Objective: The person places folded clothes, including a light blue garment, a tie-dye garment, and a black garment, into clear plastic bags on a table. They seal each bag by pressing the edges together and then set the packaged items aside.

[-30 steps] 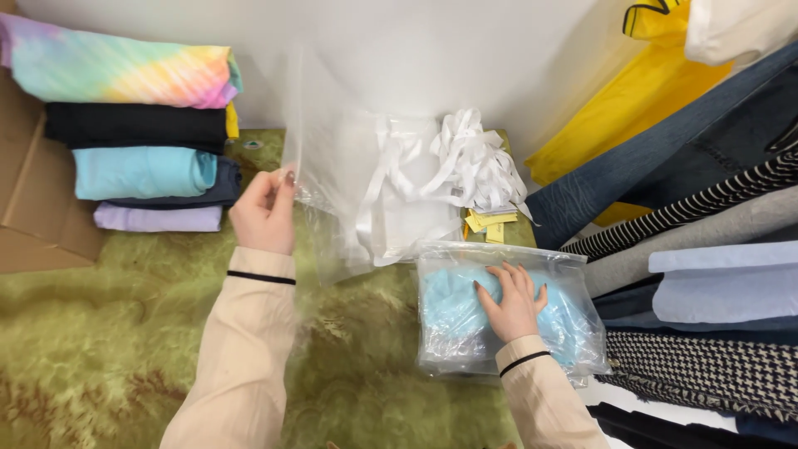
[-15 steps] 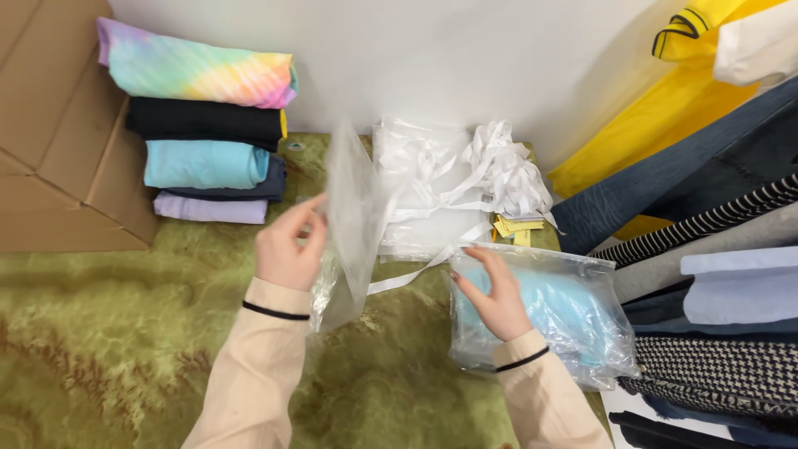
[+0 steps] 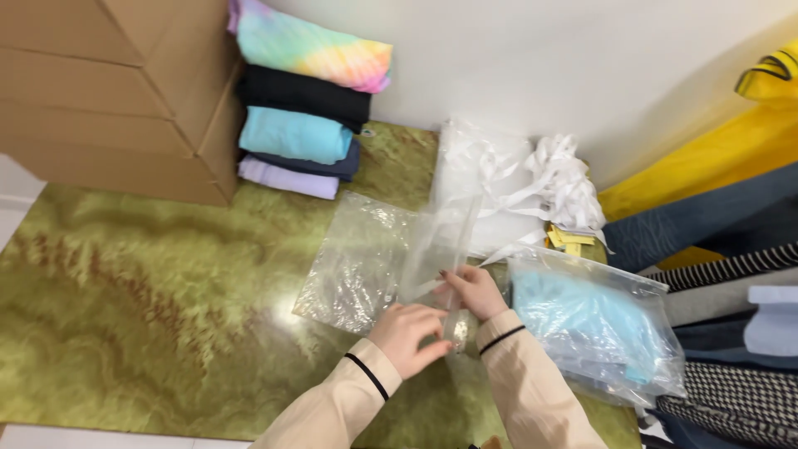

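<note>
Left hand (image 3: 409, 334) and right hand (image 3: 474, 291) meet, fingers pinched (wrists nearly touching).

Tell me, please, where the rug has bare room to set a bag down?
The green rug lies bare left of the clear bag, below the cardboard boxes. Right is crowded: bagged blue garment, white strips, hanging clothes.

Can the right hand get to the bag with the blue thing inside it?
Probably yes. The right hand is busy at the edge of the empty clear bag, together with the left hand. The bagged blue cloth lies just beside that right arm on the green rug, with nothing between them.
</note>
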